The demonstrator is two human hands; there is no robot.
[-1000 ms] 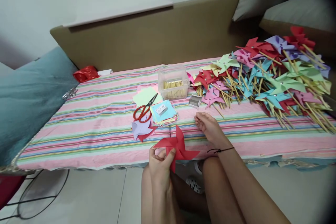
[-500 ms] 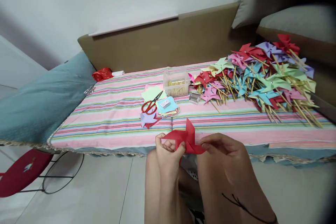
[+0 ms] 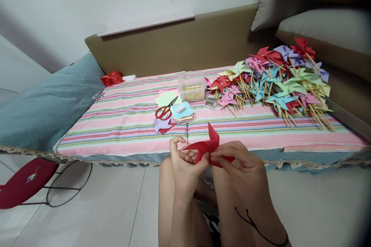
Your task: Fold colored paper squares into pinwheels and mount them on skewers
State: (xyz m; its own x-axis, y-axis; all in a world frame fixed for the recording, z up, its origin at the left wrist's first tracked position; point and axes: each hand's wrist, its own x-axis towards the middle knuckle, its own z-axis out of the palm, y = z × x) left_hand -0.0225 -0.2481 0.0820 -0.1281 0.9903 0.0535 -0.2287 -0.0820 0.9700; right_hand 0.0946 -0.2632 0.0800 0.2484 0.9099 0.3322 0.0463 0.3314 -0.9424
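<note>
Above my knees, a red paper pinwheel (image 3: 206, 146) with folded blades is pinched by my left hand (image 3: 188, 164), the thumb pressed near its centre. My right hand (image 3: 239, 162) is closed at the pinwheel's middle, thumb and forefinger together on a small shiny pin (image 3: 211, 155). Part of the red paper is hidden behind the right fingers. Beyond my hands lie red-handled scissors (image 3: 164, 112), a stack of coloured paper squares (image 3: 185, 114) with a small box (image 3: 180, 109) on it, and a purple paper pinwheel (image 3: 161, 124) over red paper.
A clear plastic tub (image 3: 191, 85) holds short wooden sticks. Beside it lies a small open grey box (image 3: 211, 103). Many finished pinwheels on sticks (image 3: 278, 81) are heaped at the right on the striped cloth (image 3: 116, 131). A red stool (image 3: 27, 181) stands at lower left.
My right hand has moved left from the blade's tip to the pinwheel's centre, where a shiny pin now shows at its fingertips. The left hand keeps its hold. The view has shifted slightly.
</note>
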